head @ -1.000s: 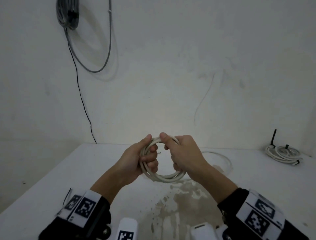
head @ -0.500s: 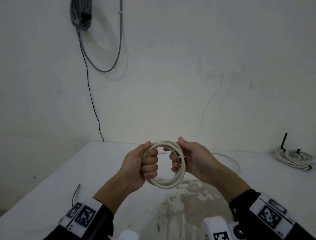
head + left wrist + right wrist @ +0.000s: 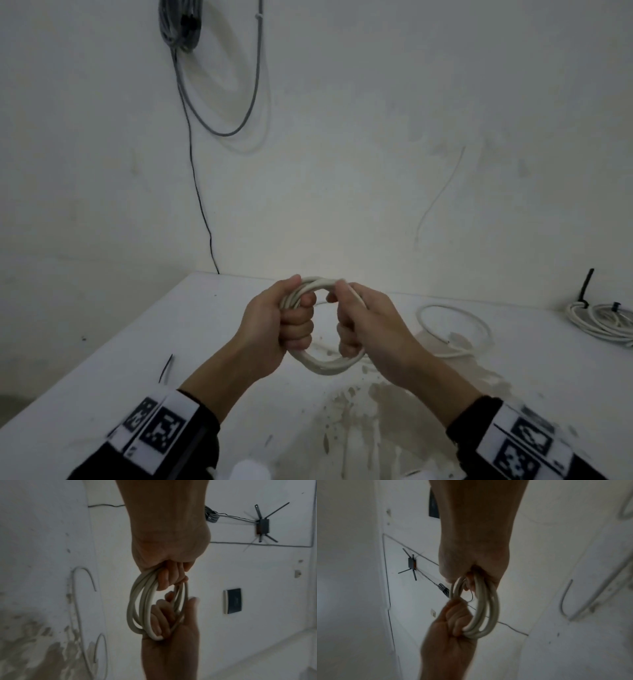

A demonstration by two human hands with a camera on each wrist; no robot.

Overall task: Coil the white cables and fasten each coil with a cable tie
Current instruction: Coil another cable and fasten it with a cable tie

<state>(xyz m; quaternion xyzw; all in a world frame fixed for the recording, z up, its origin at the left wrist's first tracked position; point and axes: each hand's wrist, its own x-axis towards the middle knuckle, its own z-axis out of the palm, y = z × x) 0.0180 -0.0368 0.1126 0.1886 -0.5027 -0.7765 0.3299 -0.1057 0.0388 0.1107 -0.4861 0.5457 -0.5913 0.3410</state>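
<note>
Two hands, one coil: our left hand (image 3: 274, 325) and right hand (image 3: 370, 329) both have a closed grip on the white cable coil (image 3: 325, 365), held up in the air above the tabletop (image 3: 144, 342), approx. in the middle of the head view. Left fingers (image 3: 169, 574) are curled right round the bundled turns on one side; right fingers (image 3: 469, 581) wrap the opposite side, thumb on top.

Step in hand, as we judge it: winding is done or nearly so, & we're squaring up the turns before tying. No tie shows on this coil yet. Next move, by our reckoning: keep one fist clamped so the turns don't spring apart, free the other hand, fetch a cable tie & thread it round the bundle. A thin dark strip (image 3: 166, 368) lies on the tabletop to our left; could be a tie, too small to tell.

Count, as far as we can see:
- coils in hand: 1, w/ approx. 3–4 turns showing in the wrist views.
- loose white cable (image 3: 455, 329) on the tabletop to our right: 1, lying in a slack loop, not coiled.
- finished bundle (image 3: 603, 318) at the far right edge: looks like 1 or 2 coils w/ dark ties; can't separate them.
- grey cable hank (image 3: 180, 24) on the wall: 1, not part of the job.
</note>
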